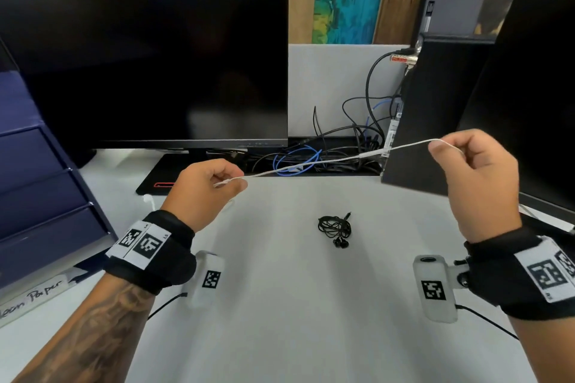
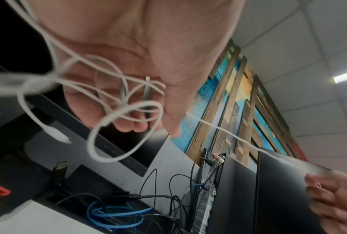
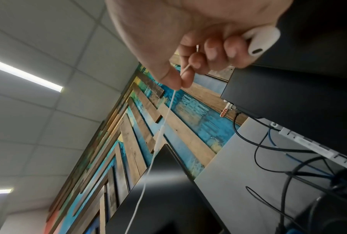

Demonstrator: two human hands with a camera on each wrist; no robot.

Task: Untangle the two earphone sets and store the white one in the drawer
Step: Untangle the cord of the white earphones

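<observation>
Sets already separated: black earphones (image 1: 336,231) lie on desk (image 1: 280,305). White earphones (image 1: 311,165) are stretched, pinched by left hand (image 1: 205,190) and right hand (image 1: 479,183). Loops remain; storing in drawer (image 1: 40,193) not yet done.

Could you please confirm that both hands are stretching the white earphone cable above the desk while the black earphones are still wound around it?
Not quite: the black earphones lie bundled on the desk, apart from the white earphone cable, as the head view shows. The rest holds: the left hand and right hand stretch it above the desk.
</observation>
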